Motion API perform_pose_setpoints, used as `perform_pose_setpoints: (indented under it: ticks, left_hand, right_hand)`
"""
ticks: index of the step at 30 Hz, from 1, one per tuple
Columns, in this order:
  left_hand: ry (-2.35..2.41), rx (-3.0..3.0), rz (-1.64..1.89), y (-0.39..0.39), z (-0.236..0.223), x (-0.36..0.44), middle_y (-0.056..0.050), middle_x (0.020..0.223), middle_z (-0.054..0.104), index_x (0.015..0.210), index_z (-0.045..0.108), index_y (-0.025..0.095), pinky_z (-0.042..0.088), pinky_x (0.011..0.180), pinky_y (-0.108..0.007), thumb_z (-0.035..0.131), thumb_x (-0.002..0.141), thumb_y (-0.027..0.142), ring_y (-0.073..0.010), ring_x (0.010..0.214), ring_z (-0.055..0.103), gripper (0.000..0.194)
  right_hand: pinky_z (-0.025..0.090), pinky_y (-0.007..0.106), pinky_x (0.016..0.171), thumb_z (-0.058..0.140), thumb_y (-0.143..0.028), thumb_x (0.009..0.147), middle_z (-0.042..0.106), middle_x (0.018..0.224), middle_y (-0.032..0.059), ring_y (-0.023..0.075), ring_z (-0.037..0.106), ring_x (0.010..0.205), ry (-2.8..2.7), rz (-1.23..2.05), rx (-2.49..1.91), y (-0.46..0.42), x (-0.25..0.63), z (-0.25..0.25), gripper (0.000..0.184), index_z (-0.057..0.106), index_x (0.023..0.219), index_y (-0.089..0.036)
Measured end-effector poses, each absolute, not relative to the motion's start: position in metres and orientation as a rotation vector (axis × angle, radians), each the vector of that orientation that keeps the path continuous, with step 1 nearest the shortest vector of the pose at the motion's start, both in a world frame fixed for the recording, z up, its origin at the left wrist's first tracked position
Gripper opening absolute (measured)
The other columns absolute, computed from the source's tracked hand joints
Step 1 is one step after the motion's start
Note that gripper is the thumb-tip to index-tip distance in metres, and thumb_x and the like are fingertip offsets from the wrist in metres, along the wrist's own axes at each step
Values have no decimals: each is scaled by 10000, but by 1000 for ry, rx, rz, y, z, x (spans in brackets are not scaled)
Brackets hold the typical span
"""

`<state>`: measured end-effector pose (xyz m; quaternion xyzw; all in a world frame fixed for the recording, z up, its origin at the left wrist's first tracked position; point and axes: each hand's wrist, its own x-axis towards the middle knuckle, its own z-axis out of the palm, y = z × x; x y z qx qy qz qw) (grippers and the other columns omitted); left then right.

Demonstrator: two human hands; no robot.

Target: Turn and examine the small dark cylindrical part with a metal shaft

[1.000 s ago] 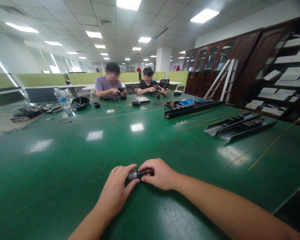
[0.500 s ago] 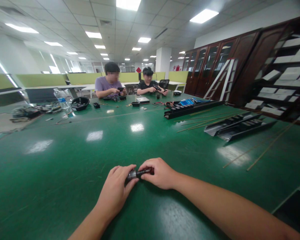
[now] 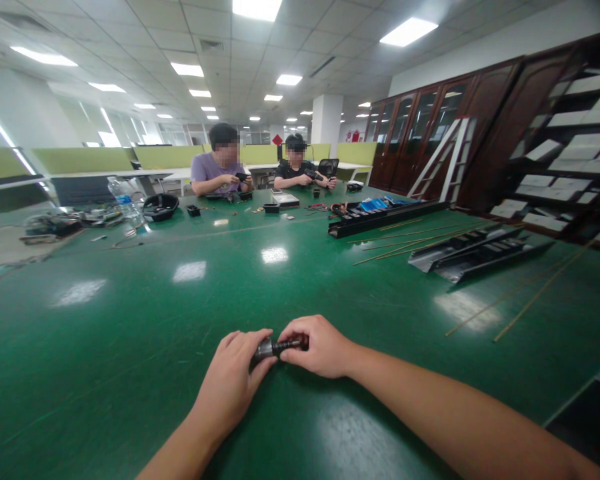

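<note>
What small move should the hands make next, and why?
Perhaps a slight twist of the right hand, with the left hand bracing the metal part: the left grips its wide grey end, while the right curls around its narrow dark end. Whether it is threaded is too small to tell, so gently.

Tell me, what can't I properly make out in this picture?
In the head view:
Metal piece: its left end is hidden by the left grip.
Its other end: partly covered by the right grip.
Clear bottle: label writing too small to read.
Dark surface, lower right: cut off by the picture's edge.
</note>
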<state>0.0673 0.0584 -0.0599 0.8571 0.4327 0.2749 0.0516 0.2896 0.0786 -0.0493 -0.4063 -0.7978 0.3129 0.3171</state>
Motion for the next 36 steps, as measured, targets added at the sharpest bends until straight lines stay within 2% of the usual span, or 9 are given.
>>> perform_pose_setpoints:
  ticks: [3, 6, 9, 14, 18, 29, 36]
  left_hand:
    - [1324, 2609, 838, 59, -61, 67, -27, 1136, 652, 1263, 507, 271, 432, 1026, -494, 635, 919, 256, -229, 1040, 596, 367]
    - [1327, 2611, 839, 59, -61, 67, -30, 1140, 655, 1271, 503, 273, 433, 1027, -499, 641, 914, 250, -233, 1042, 598, 384]
    - [1330, 2613, 840, 59, -61, 67, -31, 1144, 656, 1270, 507, 274, 442, 1017, -496, 644, 911, 251, -239, 1046, 599, 385]
    - [1331, 2617, 845, 59, -60, 67, -28, 1145, 661, 1272, 511, 278, 454, 1007, -488, 647, 908, 257, -244, 1046, 604, 389]
    - [1327, 2620, 852, 60, -59, 68, -27, 1142, 661, 1272, 510, 280, 461, 1001, -485, 648, 906, 255, -242, 1042, 604, 391]
    - [1317, 2619, 837, 59, -60, 67, -30, 1147, 654, 1272, 502, 275, 450, 1020, -508, 644, 910, 249, -237, 1050, 601, 390]
    - [1305, 2620, 826, 59, -60, 67, -32, 1166, 653, 1280, 489, 281, 434, 1039, -532, 653, 904, 239, -236, 1063, 605, 412]
  right_hand:
    - [408, 217, 585, 666, -315, 846, 665, 744, 7, 121, 564, 635, -2070, 871, -1059, 80, 289, -49, 184, 744, 911, -161]
    - [426, 233, 599, 462, -389, 985, 645, 692, 19, 122, 567, 597, -2012, 1009, -1033, 82, 290, -52, 390, 749, 902, -139]
    - [458, 256, 626, 285, -414, 1038, 649, 698, 38, 128, 583, 578, -1914, 1166, -981, 84, 292, -55, 561, 756, 957, -120]
    - [471, 267, 630, 344, -291, 970, 667, 722, 44, 142, 597, 593, -1891, 1201, -877, 85, 296, -57, 454, 761, 987, -112]
    - [479, 279, 645, 351, -220, 899, 676, 746, 51, 152, 605, 611, -1910, 1189, -806, 86, 298, -56, 440, 761, 1012, -105]
    - [495, 277, 625, 358, -266, 920, 695, 737, 57, 154, 612, 597, -1881, 1206, -829, 87, 297, -61, 456, 774, 1021, -110]
    - [503, 283, 615, 348, -240, 880, 711, 749, 77, 164, 626, 599, -1928, 1171, -893, 87, 296, -56, 478, 779, 1016, -83]
